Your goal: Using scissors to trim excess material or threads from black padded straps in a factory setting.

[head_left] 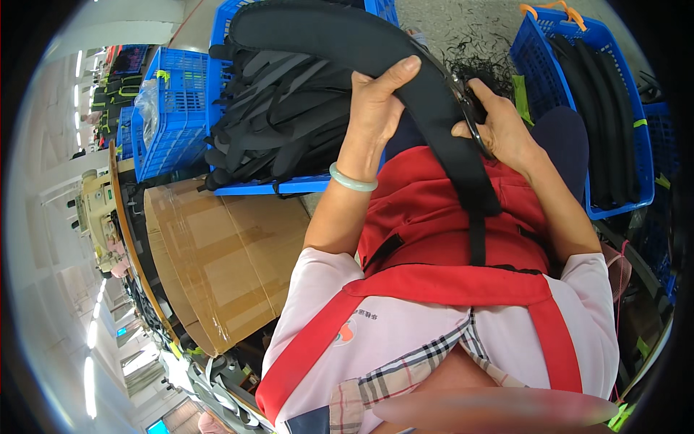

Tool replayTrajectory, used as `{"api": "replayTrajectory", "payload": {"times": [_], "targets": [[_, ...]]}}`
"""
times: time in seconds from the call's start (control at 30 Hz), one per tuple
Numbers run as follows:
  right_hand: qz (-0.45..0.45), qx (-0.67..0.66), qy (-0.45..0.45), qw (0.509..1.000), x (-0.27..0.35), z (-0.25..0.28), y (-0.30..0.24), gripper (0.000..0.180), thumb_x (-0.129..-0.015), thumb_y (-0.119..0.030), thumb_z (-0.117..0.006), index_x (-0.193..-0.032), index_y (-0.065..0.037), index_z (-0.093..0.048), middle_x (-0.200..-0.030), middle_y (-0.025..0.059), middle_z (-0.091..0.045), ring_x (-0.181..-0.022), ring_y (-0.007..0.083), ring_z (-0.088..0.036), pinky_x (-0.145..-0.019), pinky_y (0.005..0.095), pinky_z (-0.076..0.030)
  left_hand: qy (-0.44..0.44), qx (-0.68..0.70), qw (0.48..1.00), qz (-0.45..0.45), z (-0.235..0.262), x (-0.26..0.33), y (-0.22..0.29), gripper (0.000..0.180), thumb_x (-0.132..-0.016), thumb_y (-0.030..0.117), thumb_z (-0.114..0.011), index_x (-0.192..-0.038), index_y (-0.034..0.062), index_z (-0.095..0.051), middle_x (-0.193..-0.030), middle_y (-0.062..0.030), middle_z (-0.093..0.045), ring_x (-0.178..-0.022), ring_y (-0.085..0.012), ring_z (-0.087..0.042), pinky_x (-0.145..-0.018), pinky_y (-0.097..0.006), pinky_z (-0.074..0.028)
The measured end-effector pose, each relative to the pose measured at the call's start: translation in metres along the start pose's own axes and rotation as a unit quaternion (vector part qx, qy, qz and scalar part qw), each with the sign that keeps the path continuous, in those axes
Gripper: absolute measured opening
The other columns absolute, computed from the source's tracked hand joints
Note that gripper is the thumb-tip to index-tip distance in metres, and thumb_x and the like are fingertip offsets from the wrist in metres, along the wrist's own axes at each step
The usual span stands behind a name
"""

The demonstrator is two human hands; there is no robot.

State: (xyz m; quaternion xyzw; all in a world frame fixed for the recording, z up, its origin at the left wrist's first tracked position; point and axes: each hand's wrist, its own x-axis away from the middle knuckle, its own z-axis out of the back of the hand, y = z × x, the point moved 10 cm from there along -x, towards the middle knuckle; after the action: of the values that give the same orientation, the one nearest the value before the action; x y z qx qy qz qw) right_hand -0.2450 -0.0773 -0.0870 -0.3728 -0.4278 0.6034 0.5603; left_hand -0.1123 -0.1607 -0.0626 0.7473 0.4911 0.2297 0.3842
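Note:
A long curved black padded strap [325,32] stretches across my front, its wide end over a basket at the upper left and its narrow webbing tail hanging down against my red apron [412,195]. My left hand [376,98] is closed around the strap's middle, thumb on top. In my right hand [510,134] is a pair of dark-handled scissors [473,124], with fingers through or around the loops. The scissors lie along the strap's right edge; whether the blades are apart cannot be made out.
A blue basket [253,189] heaped with black straps [278,123] stands ahead on the left. Another blue basket [535,61] on the right holds more padded straps. Black thread scraps [473,36] litter the floor between them. A cardboard box [231,253] sits left of me, near a sewing machine [97,210].

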Motion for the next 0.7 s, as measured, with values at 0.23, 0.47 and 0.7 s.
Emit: {"api": "replayTrajectory", "payload": {"times": [0.23, 0.47, 0.7], "targets": [[-0.008, -0.045, -0.020, 0.999, -0.006, 0.003, -0.003, 0.049, -0.083, -0.040, -0.075, -0.096, 0.002, -0.054, -0.073, 0.0049, -0.053, -0.069, 0.0104, -0.048, -0.061, 0.0275, -0.043, -0.003, -0.007, 1.000, 0.004, -0.003, -0.004, -0.002, 0.017, -0.080, -0.003, -0.072, -0.095, 0.0039, -0.067, -0.090, -0.0045, -0.068, -0.082, -0.0140, -0.066, -0.076, -0.029, -0.054], [-0.038, -0.120, -0.001, 0.992, -0.011, 0.011, -0.003, 0.040, -0.085, -0.036, -0.073, -0.092, -0.001, -0.056, -0.071, 0.0002, -0.050, -0.066, 0.0067, -0.046, -0.057, 0.0240, -0.040, -0.016, -0.067, 0.997, -0.017, -0.026, -0.021, 0.037, 0.016, -0.079, 0.000, -0.074, -0.093, 0.0021, -0.066, -0.087, -0.0062, -0.068, -0.077, -0.0160, -0.066, -0.071, -0.029, -0.055], [0.040, -0.276, 0.120, 0.953, -0.004, 0.054, 0.000, 0.026, -0.083, -0.019, -0.076, -0.093, -0.005, -0.057, -0.078, 0.0000, -0.055, -0.068, 0.0058, -0.052, -0.060, 0.0210, -0.041, -0.221, -0.500, 0.817, 0.183, -0.041, 0.008, 0.033, 0.033, -0.071, 0.012, -0.082, -0.097, -0.0029, -0.068, -0.090, -0.0041, -0.070, -0.081, -0.0096, -0.062, -0.079, -0.027, -0.051]]}}
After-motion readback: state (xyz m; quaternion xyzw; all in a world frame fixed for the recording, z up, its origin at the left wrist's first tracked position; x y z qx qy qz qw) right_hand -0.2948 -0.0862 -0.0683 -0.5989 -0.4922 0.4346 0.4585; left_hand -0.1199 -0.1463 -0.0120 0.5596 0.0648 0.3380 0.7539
